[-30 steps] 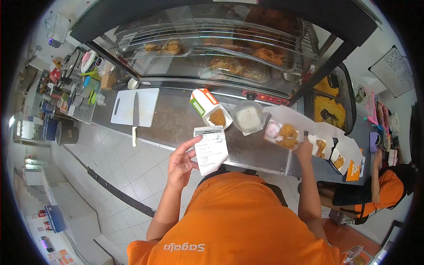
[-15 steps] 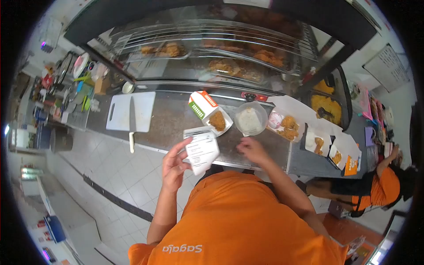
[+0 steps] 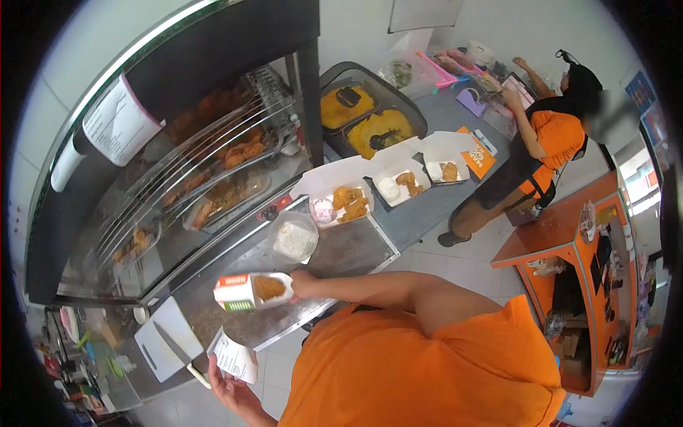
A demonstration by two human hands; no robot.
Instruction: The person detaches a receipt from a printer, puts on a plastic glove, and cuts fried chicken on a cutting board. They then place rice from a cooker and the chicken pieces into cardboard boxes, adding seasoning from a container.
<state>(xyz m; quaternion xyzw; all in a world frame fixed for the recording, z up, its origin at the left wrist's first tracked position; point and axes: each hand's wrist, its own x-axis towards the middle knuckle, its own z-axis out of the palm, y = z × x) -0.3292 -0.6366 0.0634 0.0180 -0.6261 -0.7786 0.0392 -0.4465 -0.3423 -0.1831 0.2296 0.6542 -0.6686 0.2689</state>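
My left hand holds a printed paper slip between thumb and fingers, just past the counter's front edge. Over the counter, my right hand is at the open end of a white takeaway box with orange and green print, its fingers closed at the rim and partly hidden. A piece of fried chicken lies in that box. Just beyond my right hand stands a round translucent bowl with rice in it.
Open boxes with chicken line the counter to the right, near black trays of yellow food. A knife rests on a white cutting board. Behind stands a glass display cabinet. A person in orange works at the far end.
My view has swung to the right. My right hand has moved from below the bowl to the printed box. The slip stays in my left hand.
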